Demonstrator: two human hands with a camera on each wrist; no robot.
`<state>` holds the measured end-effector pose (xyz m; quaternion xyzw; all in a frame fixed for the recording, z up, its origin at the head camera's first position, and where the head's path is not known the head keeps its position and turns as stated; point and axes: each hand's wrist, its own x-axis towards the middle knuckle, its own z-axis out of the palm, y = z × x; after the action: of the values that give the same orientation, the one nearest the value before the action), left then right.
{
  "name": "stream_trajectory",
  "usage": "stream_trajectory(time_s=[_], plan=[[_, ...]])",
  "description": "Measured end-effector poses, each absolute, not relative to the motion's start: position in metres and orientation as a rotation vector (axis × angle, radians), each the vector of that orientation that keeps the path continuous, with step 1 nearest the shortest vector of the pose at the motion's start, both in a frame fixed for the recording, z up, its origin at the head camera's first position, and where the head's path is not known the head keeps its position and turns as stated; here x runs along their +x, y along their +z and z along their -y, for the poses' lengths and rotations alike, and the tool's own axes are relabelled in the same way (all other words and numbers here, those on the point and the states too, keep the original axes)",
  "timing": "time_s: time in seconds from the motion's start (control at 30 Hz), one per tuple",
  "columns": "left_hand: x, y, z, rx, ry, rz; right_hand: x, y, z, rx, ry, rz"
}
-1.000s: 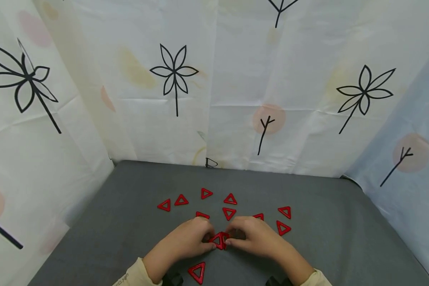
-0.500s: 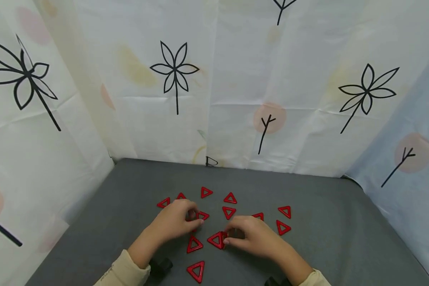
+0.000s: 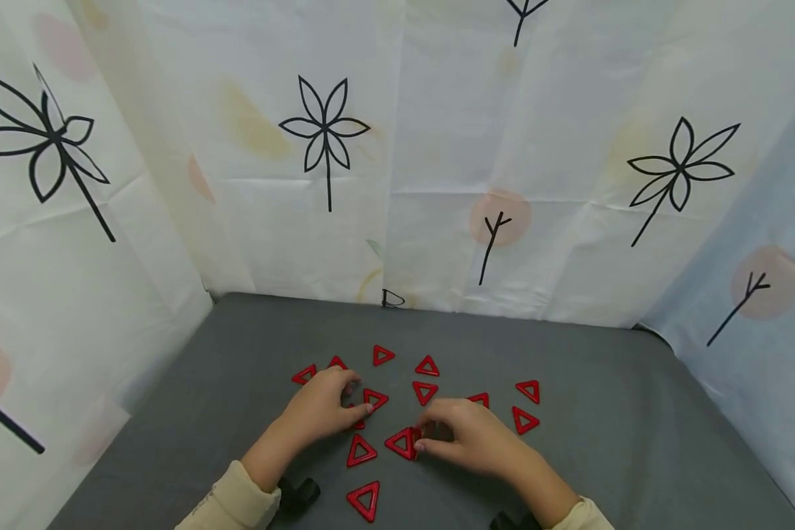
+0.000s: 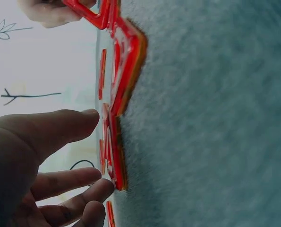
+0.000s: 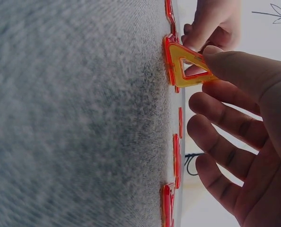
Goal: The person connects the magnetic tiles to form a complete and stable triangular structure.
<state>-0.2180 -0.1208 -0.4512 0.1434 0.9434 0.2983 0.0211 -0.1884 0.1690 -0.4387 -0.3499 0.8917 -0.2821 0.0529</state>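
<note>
Head view: anything in the right hand (image 3: 467,436)?

Yes, pinches a tilted-up triangle (image 5: 179,73) in the right fingers (image 5: 230,94), one edge against a flat red triangle (image 3: 397,450) on the grey desk (image 3: 603,412).

And the left hand (image 3: 314,408)?

Released, with left fingers (image 4: 67,183) loosely bent. Hangs low over other red triangles (image 3: 382,400), left of that pair. Hard to tell whether in contact with any.

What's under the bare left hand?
In the head view, a bit of a shiny red plastic-looking piece peeks out from under the bare left hand. The hand covers the rest, so that piece's full shape, and the grey cloth tabletop right beneath, can't be seen.
</note>
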Motion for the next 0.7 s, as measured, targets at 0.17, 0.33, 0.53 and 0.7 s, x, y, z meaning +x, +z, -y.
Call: stream_trajectory(time_s=[0.17,0.33,0.53,0.7], plan=[[-0.2181,-0.4551,0.1189,0.489,0.918,-2.916,-0.1893,-0.4376,-0.1686,-1.074,-0.868,-2.700],[-0.2168,-0.4571,0.1176,0.518,0.896,-2.944,-0.1893,-0.4383,-0.1690,-1.098,-0.879,-2.700],[-0.2163,-0.4560,0.1164,0.540,0.887,-2.948,-0.1892,-0.4402,-0.1699,-1.097,-0.891,-2.708],[-0.2165,-0.4532,0.1152,0.525,0.897,-2.949,-0.1888,-0.4393,-0.1693,-1.062,-0.891,-2.694]])
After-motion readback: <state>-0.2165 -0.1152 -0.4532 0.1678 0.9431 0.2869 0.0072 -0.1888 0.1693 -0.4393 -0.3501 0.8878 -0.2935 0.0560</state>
